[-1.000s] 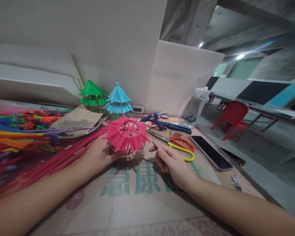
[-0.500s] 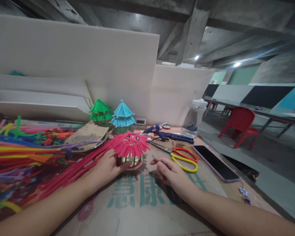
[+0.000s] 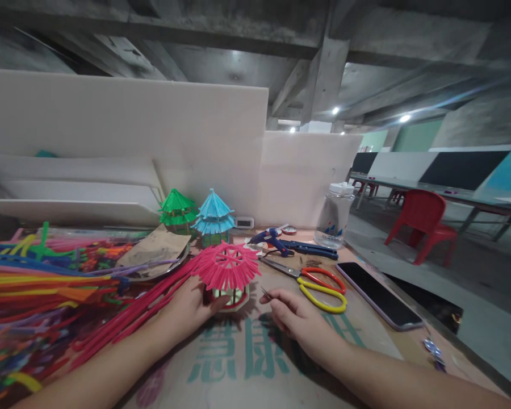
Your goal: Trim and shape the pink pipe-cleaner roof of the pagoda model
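Note:
A small model pavilion [image 3: 227, 266] with a fringed pink roof, dark posts and an eight-sided base stands upright on the table. My left hand [image 3: 198, 304] is closed around the left side of its base, thumb at the front. Just to the right, my right hand [image 3: 292, 312] pinches a thin, dark, pointed piece [image 3: 265, 293], too small to name; it is apart from the pavilion. Long pink pipe cleaners [image 3: 153, 309] run beside and under my left arm. Behind stand a blue model pavilion [image 3: 213, 216] and a green one [image 3: 177, 209].
Scissors [image 3: 319, 287] with orange and yellow handles, a phone [image 3: 378, 295], a blue glue gun [image 3: 272, 240], blue-handled pliers [image 3: 310, 249] and a water bottle [image 3: 334, 216] lie or stand rightward. Bundled coloured pipe cleaners [image 3: 46, 284] fill the left. White boards [image 3: 213, 142] rise behind.
My view has tilted upward, so the table things sit lower in the picture. Both hands keep nearly the same place beside the pink pavilion, with the same holds.

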### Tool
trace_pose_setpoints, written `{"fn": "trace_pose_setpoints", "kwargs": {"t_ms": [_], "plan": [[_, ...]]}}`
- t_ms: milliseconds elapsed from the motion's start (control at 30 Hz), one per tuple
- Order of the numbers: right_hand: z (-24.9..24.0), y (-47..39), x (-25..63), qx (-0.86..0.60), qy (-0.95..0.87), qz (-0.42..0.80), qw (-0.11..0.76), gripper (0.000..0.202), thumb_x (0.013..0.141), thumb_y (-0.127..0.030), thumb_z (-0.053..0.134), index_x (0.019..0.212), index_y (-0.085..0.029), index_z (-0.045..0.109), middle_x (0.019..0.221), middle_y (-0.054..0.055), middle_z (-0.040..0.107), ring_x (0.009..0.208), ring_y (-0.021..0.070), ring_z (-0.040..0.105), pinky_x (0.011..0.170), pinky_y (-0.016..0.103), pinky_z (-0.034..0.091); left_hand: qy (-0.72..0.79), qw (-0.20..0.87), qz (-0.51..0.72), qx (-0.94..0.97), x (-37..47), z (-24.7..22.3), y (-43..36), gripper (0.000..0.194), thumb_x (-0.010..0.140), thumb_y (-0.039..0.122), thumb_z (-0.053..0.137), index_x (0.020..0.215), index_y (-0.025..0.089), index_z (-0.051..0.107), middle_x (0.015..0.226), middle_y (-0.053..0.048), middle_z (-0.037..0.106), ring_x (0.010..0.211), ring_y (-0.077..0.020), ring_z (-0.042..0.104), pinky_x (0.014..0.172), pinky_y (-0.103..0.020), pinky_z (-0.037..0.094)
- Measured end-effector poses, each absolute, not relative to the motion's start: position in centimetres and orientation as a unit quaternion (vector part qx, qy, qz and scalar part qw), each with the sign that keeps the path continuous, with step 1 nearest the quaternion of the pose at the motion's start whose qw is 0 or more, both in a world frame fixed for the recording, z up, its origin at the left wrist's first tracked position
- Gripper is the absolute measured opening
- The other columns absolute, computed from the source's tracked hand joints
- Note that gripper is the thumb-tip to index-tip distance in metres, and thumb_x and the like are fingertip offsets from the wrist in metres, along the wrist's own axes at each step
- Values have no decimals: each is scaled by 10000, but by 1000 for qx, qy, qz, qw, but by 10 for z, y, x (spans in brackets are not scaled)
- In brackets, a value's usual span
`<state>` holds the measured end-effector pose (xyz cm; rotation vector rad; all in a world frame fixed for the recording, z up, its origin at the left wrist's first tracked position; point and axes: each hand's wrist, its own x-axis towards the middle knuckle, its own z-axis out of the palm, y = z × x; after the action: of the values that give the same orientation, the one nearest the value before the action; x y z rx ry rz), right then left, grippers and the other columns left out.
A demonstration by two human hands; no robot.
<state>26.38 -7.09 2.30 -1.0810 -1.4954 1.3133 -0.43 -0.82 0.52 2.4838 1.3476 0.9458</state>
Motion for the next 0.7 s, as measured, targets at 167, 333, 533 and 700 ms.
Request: {"fn": "trace_pose_setpoints", "kwargs": {"t_ms": [167, 333, 533, 700], "plan": [[22, -70, 263, -438, -592, 533, 416, 777, 715, -916, 689, 960, -179, 657, 606, -87, 389, 532, 89, 287, 480, 218, 313, 439, 76, 336, 830, -7, -6, -3, 459, 972, 565, 582, 1180, 192, 750, 1201, -157, 794, 1178, -356, 713, 1063, -487, 541], [24, -72, 262, -439, -587, 540, 414, 823, 662, -948, 699, 958, -181, 662, 603, -93, 380, 533, 84, 277, 485, 214, 340, 434, 77, 340, 831, -8, -7, -3, 444, 982, 577, 569, 1148, 212, 760, 1223, -131, 786, 1173, -359, 717, 1050, -491, 547], [25, -72, 261, -441, -568, 559, 414, 833, 627, -945, 728, 958, -184, 659, 603, -100, 365, 535, 81, 270, 495, 210, 363, 430, 80, 340, 833, -7, -7, -2, 400, 980, 554, 599, 1121, 213, 753, 1221, -125, 786, 1177, -346, 715, 1056, -471, 539], [22, -70, 263, -440, -582, 545, 413, 811, 661, -938, 713, 954, -182, 670, 612, -90, 380, 547, 87, 295, 504, 213, 364, 419, 66, 338, 840, -8, -10, 0, 383, 987, 483, 595, 1213, 208, 734, 1259, -122, 775, 1211, -331, 706, 1074, -458, 536]]}}
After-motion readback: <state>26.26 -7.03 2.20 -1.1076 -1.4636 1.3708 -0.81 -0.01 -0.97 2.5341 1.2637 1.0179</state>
